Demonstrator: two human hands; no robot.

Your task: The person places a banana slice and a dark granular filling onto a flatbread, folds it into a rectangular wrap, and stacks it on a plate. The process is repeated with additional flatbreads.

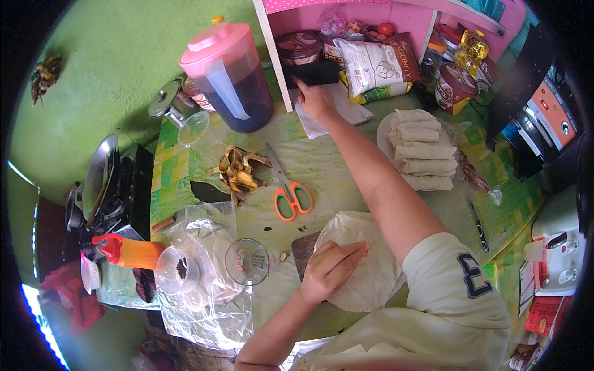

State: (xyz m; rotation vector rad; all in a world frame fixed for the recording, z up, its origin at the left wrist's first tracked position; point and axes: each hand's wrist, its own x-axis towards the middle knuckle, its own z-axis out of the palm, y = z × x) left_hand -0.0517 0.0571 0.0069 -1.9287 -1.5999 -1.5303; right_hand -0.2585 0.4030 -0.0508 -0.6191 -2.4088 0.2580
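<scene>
both hands flat and open: left hand (331,267) on wrapper stack (365,272), right hand (314,99) touching black box (318,73).

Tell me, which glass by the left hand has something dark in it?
The glass farther from the left hand, beside the orange bottle, holds a dark clump. The nearer glass looks empty.

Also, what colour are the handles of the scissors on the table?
Orange, on the scissors; seen in the head view.

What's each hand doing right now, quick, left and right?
Left hand: open, lying flat on the round white wrapper.
Right hand: reaching to the black box on the shelf; grip cannot be told.
</scene>
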